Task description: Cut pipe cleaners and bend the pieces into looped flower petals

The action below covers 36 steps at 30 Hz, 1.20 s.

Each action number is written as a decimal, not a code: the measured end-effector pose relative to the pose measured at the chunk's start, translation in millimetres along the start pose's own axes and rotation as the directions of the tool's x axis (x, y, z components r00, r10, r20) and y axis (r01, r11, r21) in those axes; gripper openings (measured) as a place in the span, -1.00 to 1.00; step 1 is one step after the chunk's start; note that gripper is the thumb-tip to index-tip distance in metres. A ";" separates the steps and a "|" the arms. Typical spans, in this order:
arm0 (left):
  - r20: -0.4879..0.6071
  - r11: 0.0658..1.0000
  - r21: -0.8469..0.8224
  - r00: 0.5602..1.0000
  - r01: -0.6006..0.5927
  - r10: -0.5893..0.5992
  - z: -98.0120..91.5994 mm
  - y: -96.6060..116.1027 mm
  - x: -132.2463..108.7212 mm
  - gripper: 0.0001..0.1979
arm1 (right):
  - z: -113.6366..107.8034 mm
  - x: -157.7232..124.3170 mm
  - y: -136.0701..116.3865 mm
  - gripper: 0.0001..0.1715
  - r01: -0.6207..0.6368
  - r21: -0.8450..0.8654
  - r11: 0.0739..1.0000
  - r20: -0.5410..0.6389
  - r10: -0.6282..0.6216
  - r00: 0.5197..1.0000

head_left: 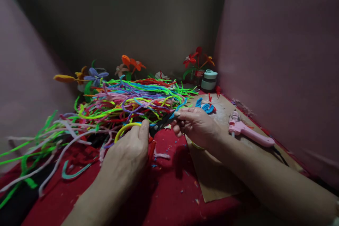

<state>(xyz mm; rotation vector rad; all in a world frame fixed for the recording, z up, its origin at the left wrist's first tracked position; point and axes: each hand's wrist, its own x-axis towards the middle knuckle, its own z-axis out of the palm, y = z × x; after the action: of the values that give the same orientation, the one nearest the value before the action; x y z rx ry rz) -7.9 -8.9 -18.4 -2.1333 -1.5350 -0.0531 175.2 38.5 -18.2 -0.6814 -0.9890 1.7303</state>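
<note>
My left hand is closed around the scissors, whose black blades point up and to the right. A red part of the handle shows below the fingers. The blades meet a blue pipe cleaner at the fingertips of my right hand, which pinches it. How much of this strand lies behind the blades is hidden. A yellow curved strand arcs just behind my left hand. Beyond both hands spreads a large heap of multicoloured pipe cleaners.
A pink glue gun lies on a brown board at the right, near bent blue pieces. Behind stand a lidded jar, red flowers, orange flowers and a purple flower. Scraps dot the red cloth.
</note>
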 end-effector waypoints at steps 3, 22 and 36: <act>-0.016 1.000 0.000 1.000 -0.008 0.008 1.9 -0.4 -2.2 -0.53 | 0.4 -0.7 0.5 -0.89 -0.004 0.000 1.000 -0.012 0.004 1.000; 0.062 1.000 -0.020 0.998 -0.013 0.014 -3.1 0.8 -2.1 -0.54 | -2.0 -1.1 1.9 -0.88 0.032 -0.016 0.999 0.005 -0.032 0.999; -0.110 0.961 -0.235 0.986 -0.147 0.124 7.5 -2.8 -6.7 -0.67 | -1.9 1.2 4.7 -0.89 0.091 0.033 0.995 -0.132 -0.086 0.987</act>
<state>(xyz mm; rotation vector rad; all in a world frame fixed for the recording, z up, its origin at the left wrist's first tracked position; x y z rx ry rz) -14.7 -10.9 -26.0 -2.3843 -1.3842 -0.3043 174.0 39.5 -23.2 -0.7065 -0.8799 1.6026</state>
